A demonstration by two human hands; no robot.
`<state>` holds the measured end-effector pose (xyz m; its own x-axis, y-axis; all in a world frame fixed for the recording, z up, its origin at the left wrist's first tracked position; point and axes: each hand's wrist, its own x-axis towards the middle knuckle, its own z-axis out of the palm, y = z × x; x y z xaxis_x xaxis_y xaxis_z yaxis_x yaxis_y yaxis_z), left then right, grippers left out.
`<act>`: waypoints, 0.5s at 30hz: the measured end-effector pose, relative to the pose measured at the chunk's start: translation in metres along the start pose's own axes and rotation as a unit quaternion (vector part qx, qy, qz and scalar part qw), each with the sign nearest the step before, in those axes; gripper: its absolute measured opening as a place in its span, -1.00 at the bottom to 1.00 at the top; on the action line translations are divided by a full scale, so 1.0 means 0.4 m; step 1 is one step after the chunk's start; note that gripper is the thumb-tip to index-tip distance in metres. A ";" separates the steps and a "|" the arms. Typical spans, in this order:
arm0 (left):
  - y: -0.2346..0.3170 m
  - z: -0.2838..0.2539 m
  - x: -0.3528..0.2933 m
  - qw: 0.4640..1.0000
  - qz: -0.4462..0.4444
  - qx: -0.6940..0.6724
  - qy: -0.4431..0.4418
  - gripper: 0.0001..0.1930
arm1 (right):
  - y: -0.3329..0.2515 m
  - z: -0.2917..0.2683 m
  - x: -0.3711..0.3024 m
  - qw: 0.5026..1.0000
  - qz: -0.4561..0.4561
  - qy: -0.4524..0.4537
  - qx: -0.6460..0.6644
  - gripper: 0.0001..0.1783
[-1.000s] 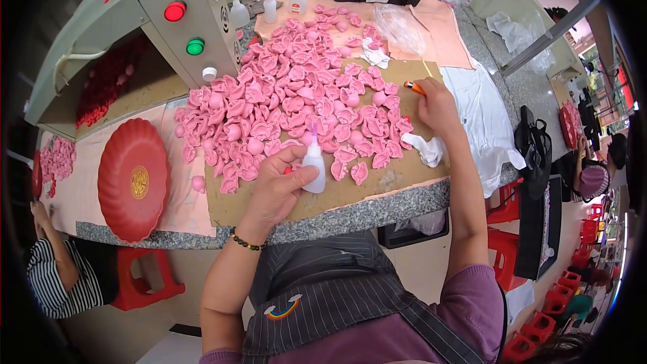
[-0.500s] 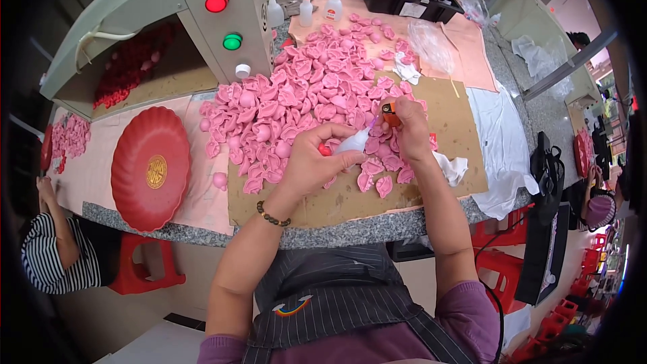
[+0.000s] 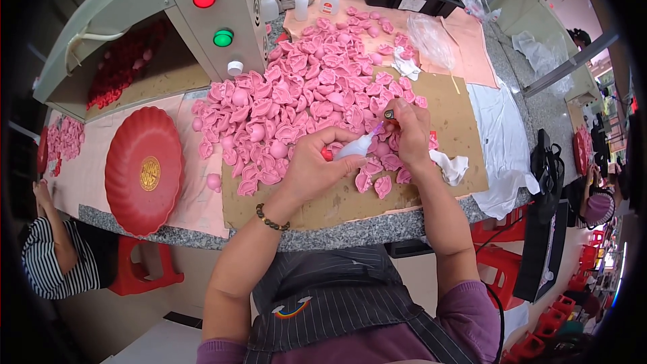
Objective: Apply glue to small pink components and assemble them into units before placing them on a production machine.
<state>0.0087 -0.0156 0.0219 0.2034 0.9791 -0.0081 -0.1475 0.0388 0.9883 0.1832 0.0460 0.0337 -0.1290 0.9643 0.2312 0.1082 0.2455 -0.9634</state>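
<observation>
My left hand (image 3: 315,167) is closed around a small white squeeze bottle (image 3: 353,149), tilted with its purple nozzle up and to the right. A small red piece (image 3: 327,154) shows by my left fingers; I cannot tell whether I hold it too. My right hand (image 3: 412,128) grips a lighter (image 3: 389,115), its metal top beside the nozzle tip. The fingers hide most of the lighter's body, and no flame can be made out. Around and beyond both hands spreads a heap of pink shell-shaped pieces (image 3: 296,87), on brown cardboard (image 3: 323,209).
Left of the heap lies a red scalloped tray (image 3: 128,168) with a gold emblem. A grey machine (image 3: 185,27) with red and green buttons stands behind it. Several white bottles (image 3: 329,1) line the back. White cloth (image 3: 451,167) is at right. Another person's striped sleeve (image 3: 50,256) is far left.
My right hand has turned, so less of the lighter's orange body shows. The nozzle and lighter top remain close together. The whole view has shifted slightly.
</observation>
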 end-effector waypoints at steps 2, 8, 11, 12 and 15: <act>-0.001 0.001 0.000 1.000 -0.007 -0.004 0.003 -0.73 | 0.004 -0.004 0.001 0.999 -0.034 -0.004 -0.029 -0.51; 0.006 0.002 0.003 1.000 -0.001 -0.005 0.003 -0.73 | 0.011 -0.012 0.002 0.997 -0.062 -0.002 -0.049 -0.53; 0.002 0.000 0.005 0.999 0.031 0.022 -0.002 -0.74 | 0.004 -0.012 0.003 0.997 -0.048 0.004 -0.056 -0.53; 0.001 0.000 0.004 1.000 0.022 0.007 -0.001 -0.74 | 0.002 -0.012 0.002 0.997 -0.043 0.003 -0.062 -0.53; 0.007 0.001 0.000 1.000 0.001 -0.009 0.001 -0.74 | 0.002 -0.013 0.001 0.996 -0.048 -0.001 -0.074 -0.52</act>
<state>0.0086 -0.0156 0.0249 0.2019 0.9794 -0.0067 -0.1643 0.0407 0.9856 0.1884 0.0470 0.0335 -0.1475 0.9354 0.3215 0.2385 0.3491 -0.9062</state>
